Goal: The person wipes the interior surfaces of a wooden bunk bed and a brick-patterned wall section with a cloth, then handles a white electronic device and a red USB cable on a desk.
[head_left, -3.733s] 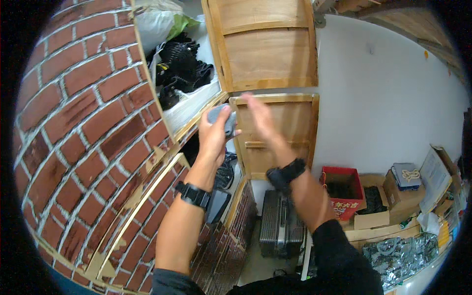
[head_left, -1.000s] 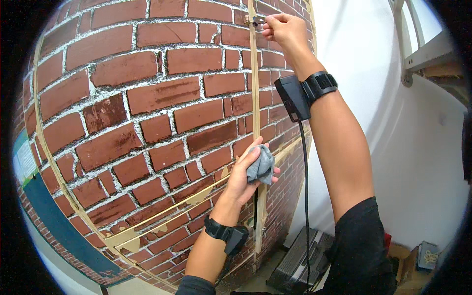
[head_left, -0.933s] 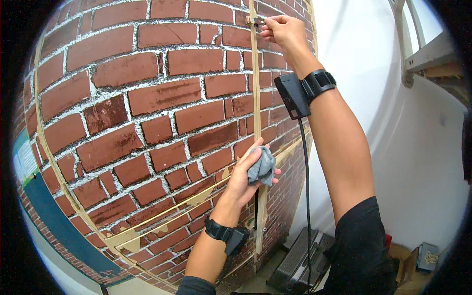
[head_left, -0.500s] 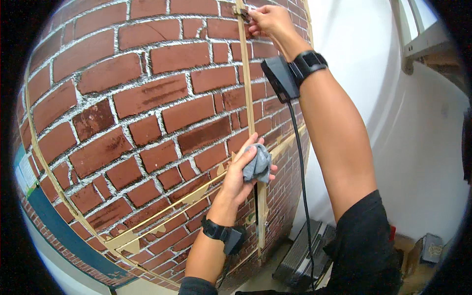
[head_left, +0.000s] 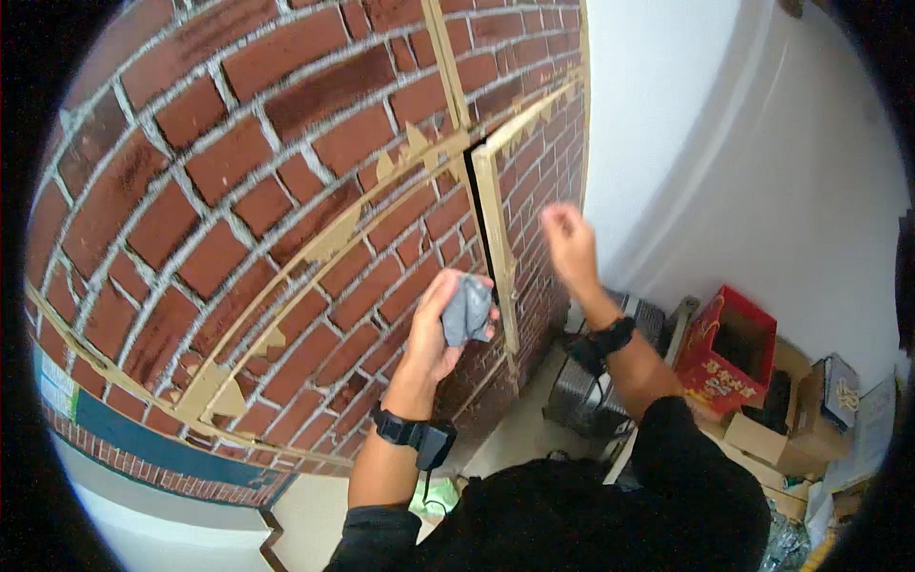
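My left hand [head_left: 435, 329] is closed around a crumpled grey cloth [head_left: 467, 312], held in front of the brick-patterned lower panel. My right hand [head_left: 575, 250], slightly blurred, hangs in the air to the right of the cloth. Its fingers are curled in and I see nothing in them. Between and behind the hands is the pale wooden edge [head_left: 496, 229] of a lower door, which stands slightly ajar, with a dark gap along its left side. Above it, pale edging strips [head_left: 444, 62] run up between the upper brick-patterned panels.
A black ridged case [head_left: 586, 396] stands on the floor below my right hand. Farther right are a red box [head_left: 729, 348] and an open cardboard carton [head_left: 786, 415]. A white wall [head_left: 686, 172] rises at the right. Both wrists wear black straps with small devices.
My right hand has come down from the metal latch at the top of the strip to beside the lower door. The view has tilted downward. The left hand still holds the cloth.
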The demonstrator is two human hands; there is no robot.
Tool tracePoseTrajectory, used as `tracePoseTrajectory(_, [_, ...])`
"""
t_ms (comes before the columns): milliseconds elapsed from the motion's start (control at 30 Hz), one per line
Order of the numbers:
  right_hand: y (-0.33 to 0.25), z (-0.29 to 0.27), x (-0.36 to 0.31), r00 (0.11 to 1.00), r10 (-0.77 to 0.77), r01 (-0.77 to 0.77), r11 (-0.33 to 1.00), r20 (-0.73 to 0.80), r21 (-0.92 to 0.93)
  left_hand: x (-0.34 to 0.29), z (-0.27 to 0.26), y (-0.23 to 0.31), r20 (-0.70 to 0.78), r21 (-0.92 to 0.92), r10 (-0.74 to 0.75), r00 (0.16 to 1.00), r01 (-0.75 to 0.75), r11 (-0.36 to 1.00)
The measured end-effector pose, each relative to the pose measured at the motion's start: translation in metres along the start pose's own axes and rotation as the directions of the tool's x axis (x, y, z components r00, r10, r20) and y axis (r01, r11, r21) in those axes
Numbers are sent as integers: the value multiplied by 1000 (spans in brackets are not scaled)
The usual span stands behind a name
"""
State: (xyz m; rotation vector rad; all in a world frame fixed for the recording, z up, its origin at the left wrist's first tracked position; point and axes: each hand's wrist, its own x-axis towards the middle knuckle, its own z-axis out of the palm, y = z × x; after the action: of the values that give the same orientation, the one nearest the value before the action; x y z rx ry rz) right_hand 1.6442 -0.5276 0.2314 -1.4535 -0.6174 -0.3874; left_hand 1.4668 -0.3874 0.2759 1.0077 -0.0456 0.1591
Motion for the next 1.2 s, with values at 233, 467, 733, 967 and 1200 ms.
tracePoseTrajectory(233, [49, 31, -105, 980, 113, -78, 975, 163, -208, -4, -76, -89, -232, -45, -355, 906, 355, 934])
tracePoseTrajectory(467, [21, 50, -81, 990, -134, 98, 898, -54, -428, 4, -56, -110, -330, 386, -160, 930, 288, 876])
tracePoseTrajectory(733, [35, 12, -92, 997, -61, 75, 921, 48, -382, 42, -48, -98, -207, 967, 8, 978, 204, 151])
tracePoseTrajectory(967, [36, 3, -88, 994, -33, 70, 922, 104, -380, 34, -45, -112, -72, 985, 97, 993, 86, -152])
tracePoseTrajectory(1200, [36, 29, -80, 989, -7, 55, 946, 150, -318, -1, -66, -107, 180, 980, 124, 976, -167, -106])
